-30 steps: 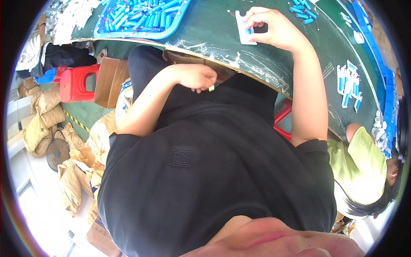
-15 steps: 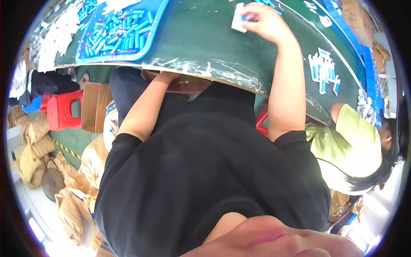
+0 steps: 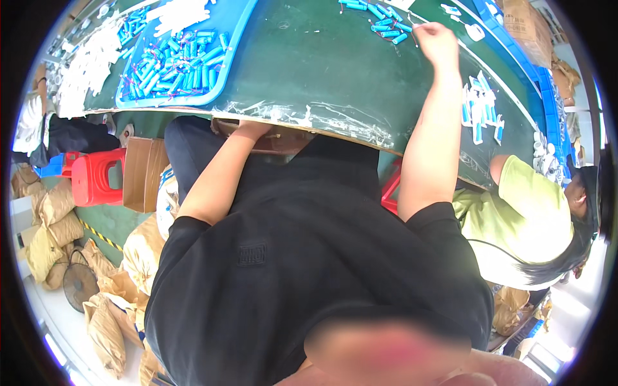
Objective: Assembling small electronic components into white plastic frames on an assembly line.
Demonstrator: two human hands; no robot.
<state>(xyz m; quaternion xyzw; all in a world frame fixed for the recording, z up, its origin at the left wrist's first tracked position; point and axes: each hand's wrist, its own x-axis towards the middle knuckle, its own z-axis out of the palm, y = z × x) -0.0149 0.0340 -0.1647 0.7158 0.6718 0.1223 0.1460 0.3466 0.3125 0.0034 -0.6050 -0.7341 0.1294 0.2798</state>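
Observation:
My right hand [image 3: 438, 44] is at the far side of the green table, its fingers bent together beside a small group of blue wired battery cells [image 3: 381, 26]. One cell's end lies right at the fingertips; whether they grip it is too small to make out. My left hand [image 3: 256, 128] reaches under the table's front edge into a brown drawer [image 3: 282, 143], so its fingers are hidden. Right of my right forearm lie several white pieces with blue parts [image 3: 481, 109].
On the left, a blue tray [image 3: 222, 80] holds many blue cells and some white pieces. White parts [image 3: 87, 67] are heaped beyond it. A person in a light green shirt [image 3: 524, 209] sits at the right. Red stools [image 3: 96, 180] and a cardboard box [image 3: 143, 174] stand at the left.
My right hand has moved right and slightly nearer; the white piece with the blue cell it held is out of its fingers. The group of cells shows more fully. My left hand stays at the drawer.

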